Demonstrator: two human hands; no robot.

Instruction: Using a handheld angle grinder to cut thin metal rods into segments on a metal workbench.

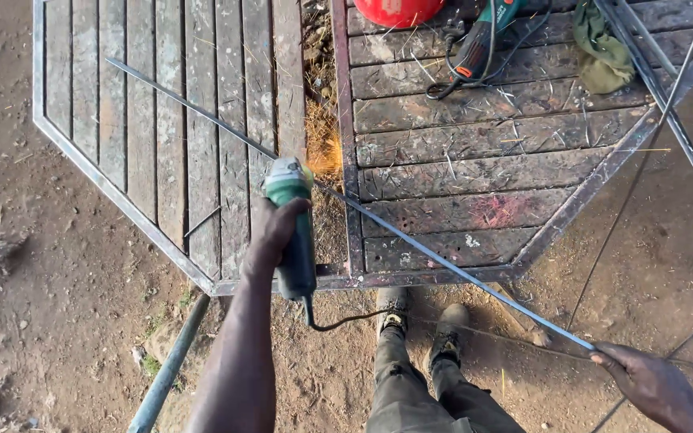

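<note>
Green angle grinder [290,232] sits in the left hand [270,232], fingers wrapped tight round its body, its disc meeting a long flat metal strip [411,236] with orange sparks. That strip lies diagonally across the plank table [475,144]; the right hand [651,385] grips its end beyond the table's near edge.
</note>
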